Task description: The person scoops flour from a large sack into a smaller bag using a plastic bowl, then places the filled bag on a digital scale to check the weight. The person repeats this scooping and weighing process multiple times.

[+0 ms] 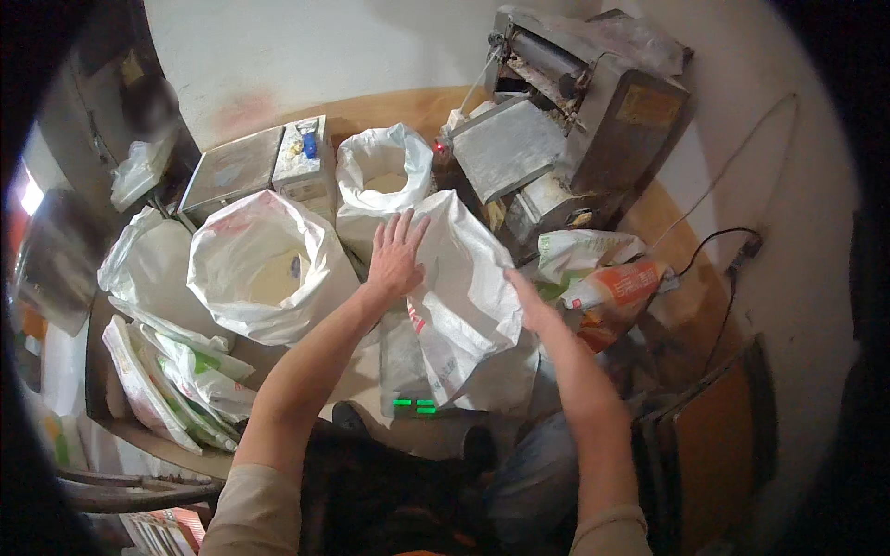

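A white woven sack stands in front of me with its mouth gaping, over a flat metal scale with a lit green display. My left hand lies against the sack's left side, fingers stretched out and slightly apart. At the opposite side, my right hand grips the sack's edge, its fingers partly hidden by the cloth. Left of this sack is a wide open sack with pale powder and a small dark object inside. Behind stands a smaller open sack, also holding pale powder.
A dusty metal machine with rollers stands at the back right. Near it lie an orange-and-white bag and a black cable. Metal boxes sit at the back left. Folded printed sacks lean at the left.
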`<state>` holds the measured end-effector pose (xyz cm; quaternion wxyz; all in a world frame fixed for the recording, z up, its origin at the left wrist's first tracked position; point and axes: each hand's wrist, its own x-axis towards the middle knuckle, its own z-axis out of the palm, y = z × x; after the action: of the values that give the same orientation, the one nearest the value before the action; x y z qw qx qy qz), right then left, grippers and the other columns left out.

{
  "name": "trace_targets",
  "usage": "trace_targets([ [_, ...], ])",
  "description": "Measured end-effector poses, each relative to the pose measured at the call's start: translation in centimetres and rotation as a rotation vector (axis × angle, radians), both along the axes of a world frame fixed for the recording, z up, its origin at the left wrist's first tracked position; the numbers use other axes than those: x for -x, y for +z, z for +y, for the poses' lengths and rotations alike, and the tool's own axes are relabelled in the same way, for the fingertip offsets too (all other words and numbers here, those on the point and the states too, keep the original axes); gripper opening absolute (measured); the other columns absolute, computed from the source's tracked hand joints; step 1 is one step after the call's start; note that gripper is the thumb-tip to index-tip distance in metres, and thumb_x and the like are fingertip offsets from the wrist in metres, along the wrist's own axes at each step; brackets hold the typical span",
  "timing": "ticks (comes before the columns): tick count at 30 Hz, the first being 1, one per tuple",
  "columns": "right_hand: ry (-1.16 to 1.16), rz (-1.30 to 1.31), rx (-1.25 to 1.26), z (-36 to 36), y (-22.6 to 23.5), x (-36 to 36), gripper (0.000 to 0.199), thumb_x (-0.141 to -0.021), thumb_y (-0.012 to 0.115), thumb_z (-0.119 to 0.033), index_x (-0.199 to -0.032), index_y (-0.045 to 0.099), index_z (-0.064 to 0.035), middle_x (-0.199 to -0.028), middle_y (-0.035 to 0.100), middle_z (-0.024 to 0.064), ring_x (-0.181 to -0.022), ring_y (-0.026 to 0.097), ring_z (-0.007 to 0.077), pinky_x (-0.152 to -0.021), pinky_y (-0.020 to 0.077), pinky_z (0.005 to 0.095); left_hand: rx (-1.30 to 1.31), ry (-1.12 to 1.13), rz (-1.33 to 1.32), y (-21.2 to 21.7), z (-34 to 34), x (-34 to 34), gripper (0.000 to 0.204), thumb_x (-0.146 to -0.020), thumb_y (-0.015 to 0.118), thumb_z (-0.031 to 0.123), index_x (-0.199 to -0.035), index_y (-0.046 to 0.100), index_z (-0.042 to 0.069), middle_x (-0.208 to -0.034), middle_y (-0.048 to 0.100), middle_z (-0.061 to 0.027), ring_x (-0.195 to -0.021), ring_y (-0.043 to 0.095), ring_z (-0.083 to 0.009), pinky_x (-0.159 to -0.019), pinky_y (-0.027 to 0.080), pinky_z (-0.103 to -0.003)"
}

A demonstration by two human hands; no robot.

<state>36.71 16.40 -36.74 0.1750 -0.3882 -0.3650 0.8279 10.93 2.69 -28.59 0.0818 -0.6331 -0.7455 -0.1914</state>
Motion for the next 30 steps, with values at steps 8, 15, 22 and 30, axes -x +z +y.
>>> trace_targets([
  [8, 0.401, -0.207, -0.238, -2.1, 3.5, 1.8, 0.075, -0.091, 0.052, -0.057, -0.143, 0.041, -0.0039, -0.143, 0.046, 0.0107, -0.127, 0.046, 0.0227, -0.107, 0.0356, 0.0361, 0.118, 0.122, 0.002, -2.3, 7.7, 1.5, 0.058, -0.078, 0.062, 0.022, -0.135, 0.05, 0.017, -0.146, 0.036, -0.0179, -0.14, 0.028, -0.0334, -0.114, 0.016, -0.057],
  [15, 0.143, -0.104, 0.039, -1.1, 4.7, 0.3, 0.046, -0.093, 0.057, -0.042, -0.119, 0.064, -0.0049, -0.111, 0.067, 0.0066, -0.097, 0.064, 0.0202, -0.089, 0.0507, 0.0355, -0.061, 0.251, -0.24, -4.8, 7.6, 3.5, 0.029, -0.085, 0.053, 0.031, -0.081, 0.066, 0.004, -0.076, 0.067, -0.0198, -0.074, 0.064, -0.0431, -0.072, 0.05, -0.05],
  [22, -0.022, -0.217, -0.119, 3.2, 0.3, -3.4, 0.054, -0.088, 0.064, -0.043, -0.114, 0.061, 0.0037, -0.114, 0.064, 0.0124, -0.097, 0.063, 0.0232, -0.082, 0.051, 0.0371, 0.212, 0.116, -0.699, -6.2, 8.3, 6.5, 0.047, -0.086, 0.053, 0.043, -0.09, 0.067, -0.002, -0.09, 0.067, -0.0255, -0.091, 0.062, -0.0437, -0.079, 0.047, -0.047],
  [30, 0.271, -0.707, -1.46, -2.1, 5.7, 2.0, 0.062, -0.086, 0.061, -0.047, -0.126, 0.051, 0.0, -0.112, 0.061, 0.0256, -0.109, 0.056, 0.0422, -0.093, 0.0443, 0.0449, 0.381, 0.409, -0.738, -5.7, 8.5, 6.6, 0.053, -0.091, 0.046, 0.045, -0.108, 0.062, -0.003, -0.108, 0.063, -0.0282, -0.096, 0.061, -0.0444, -0.082, 0.048, -0.05],
])
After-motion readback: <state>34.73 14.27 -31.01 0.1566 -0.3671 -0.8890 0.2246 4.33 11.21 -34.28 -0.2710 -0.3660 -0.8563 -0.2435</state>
